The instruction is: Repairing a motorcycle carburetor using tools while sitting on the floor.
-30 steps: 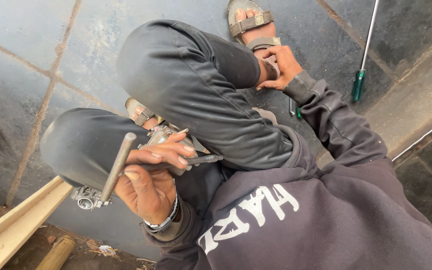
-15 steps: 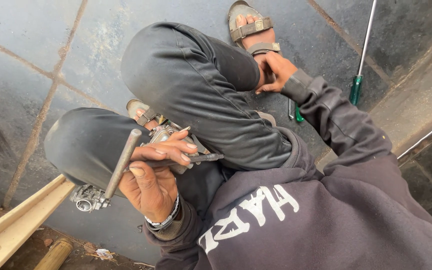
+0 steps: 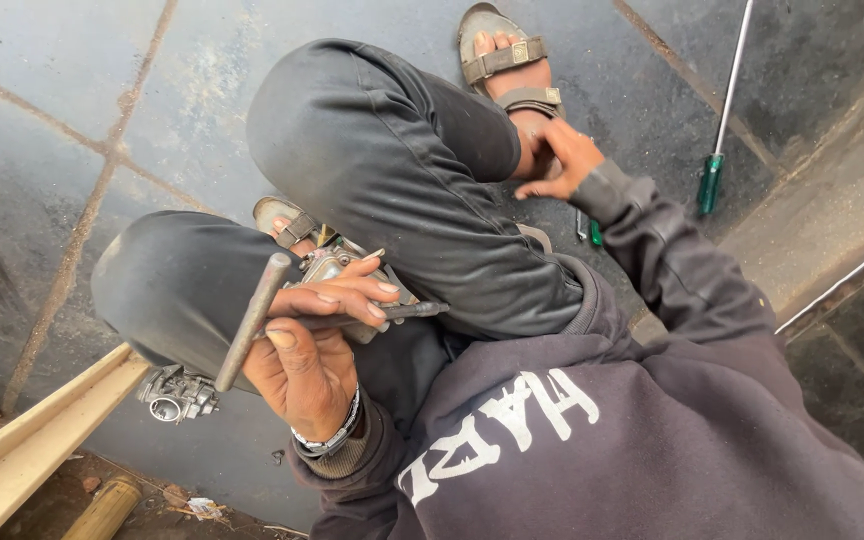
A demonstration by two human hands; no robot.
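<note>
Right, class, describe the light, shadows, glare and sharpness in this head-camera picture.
Head view: soft, even daylight, no hard shadows; a dull sheen on the tiled floor; the left hand gripping the metal rod is sharp; the right hand by the sandal looks slightly softer; the whole frame is tilted.

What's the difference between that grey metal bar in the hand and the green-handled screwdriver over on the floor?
The metal bar is held tilted in the left hand; the screwdriver lies untouched on the floor. The bar is thick, plain grey, with no handle; the screwdriver has a thin shaft and a green handle. Both are long, straight and metal.
</note>
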